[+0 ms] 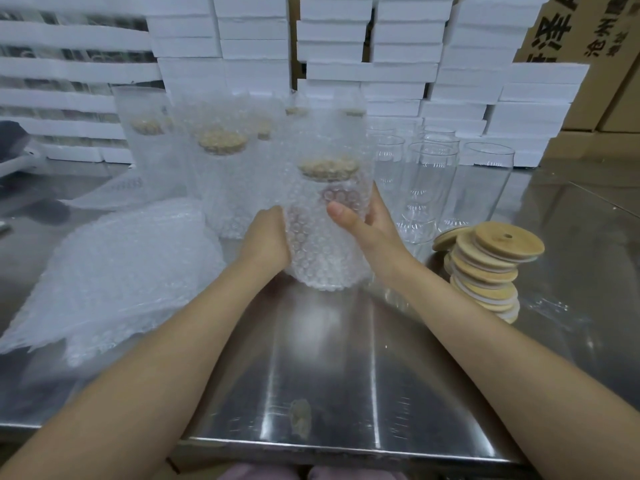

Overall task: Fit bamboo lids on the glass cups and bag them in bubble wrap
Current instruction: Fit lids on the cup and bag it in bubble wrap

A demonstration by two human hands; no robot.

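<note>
Clasping bagged cup (323, 247) between curled hands (268, 237) (372, 225)

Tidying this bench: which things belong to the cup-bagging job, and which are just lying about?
Job: bagged cup in left hand and right hand, bare glass cups, bamboo lids, bubble bags, finished bagged cups.
Lying about: foam boxes, cardboard cartons.

A bagged cup (325, 237) is standing upright at the centre, its bamboo lid (328, 168) sitting on the rim and showing through the clear bubble wrap. More wrapped cups (221, 181) with lids are standing behind it to the left, while bare glass cups (426, 188) are standing lidless to its right. A leaning stack of lids (491, 271) is sitting just before those, and a pile of bubble wrap bags (114, 275) is lying at the left
</note>
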